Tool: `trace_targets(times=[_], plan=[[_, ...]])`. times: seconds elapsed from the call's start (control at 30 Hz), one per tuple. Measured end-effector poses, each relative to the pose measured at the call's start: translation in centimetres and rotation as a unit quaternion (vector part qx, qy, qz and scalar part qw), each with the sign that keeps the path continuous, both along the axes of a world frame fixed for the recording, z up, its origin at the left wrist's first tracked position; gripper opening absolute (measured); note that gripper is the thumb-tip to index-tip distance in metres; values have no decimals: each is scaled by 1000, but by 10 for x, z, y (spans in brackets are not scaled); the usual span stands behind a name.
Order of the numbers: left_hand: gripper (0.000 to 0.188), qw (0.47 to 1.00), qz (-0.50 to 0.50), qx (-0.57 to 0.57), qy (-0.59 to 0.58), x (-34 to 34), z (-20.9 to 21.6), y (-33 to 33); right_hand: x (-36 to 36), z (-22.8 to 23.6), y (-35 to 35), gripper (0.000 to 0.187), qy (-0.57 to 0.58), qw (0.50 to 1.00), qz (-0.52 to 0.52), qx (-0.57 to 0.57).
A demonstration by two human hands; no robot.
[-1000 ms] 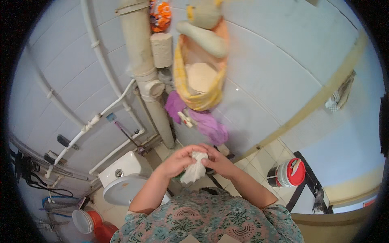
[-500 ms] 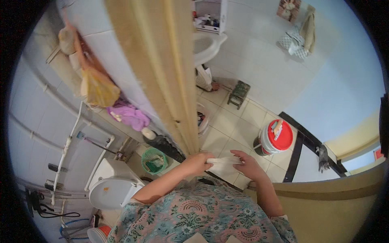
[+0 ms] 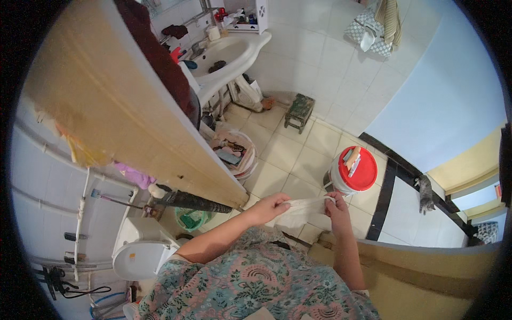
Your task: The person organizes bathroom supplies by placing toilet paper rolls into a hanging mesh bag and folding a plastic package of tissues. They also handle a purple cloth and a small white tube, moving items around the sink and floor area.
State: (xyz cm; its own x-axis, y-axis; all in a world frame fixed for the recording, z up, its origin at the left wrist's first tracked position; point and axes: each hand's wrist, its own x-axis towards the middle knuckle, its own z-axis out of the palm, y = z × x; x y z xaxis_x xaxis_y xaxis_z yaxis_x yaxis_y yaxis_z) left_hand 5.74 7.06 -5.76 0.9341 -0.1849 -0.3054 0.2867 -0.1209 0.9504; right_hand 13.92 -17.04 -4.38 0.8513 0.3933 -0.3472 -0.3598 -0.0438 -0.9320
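Stretched between my two hands is a thin white sheet [image 3: 305, 210]; whether it is cloth or tissue I cannot tell. My left hand [image 3: 268, 208] pinches its left end between thumb and fingers. At the other end, my right hand [image 3: 339, 212] is closed on a corner. The sheet sags a little in the middle, above the tiled floor and in front of my patterned top [image 3: 256, 272]. Just beyond my right hand stands a white bucket [image 3: 342, 183] with a red lid [image 3: 365, 173], and small items lie on that lid.
A yellowish partition edge [image 3: 160, 160] rises at left, with a toilet [image 3: 141, 258] and green basket [image 3: 192, 218] behind it. Ahead are a sink [image 3: 226, 60], a tub of items [image 3: 246, 173] and a small stool [image 3: 300, 110]. A grey cat [image 3: 425, 194] lies at right.
My hands have moved apart, and the white sheet is more spread out and hangs lower. The view has shifted, bringing the sink and the tub of items into sight.
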Motion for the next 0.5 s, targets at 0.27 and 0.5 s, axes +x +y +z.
trace_targets(times=[0.27, 0.5], plan=[[38, 986, 65, -149, 21, 95, -2, 21, 87, -3, 30, 22, 28, 998, -41, -36], [33, 993, -110, 9, 38, 190, 11, 74, 187, 4, 94, 26, -45, 996, 8, -78]])
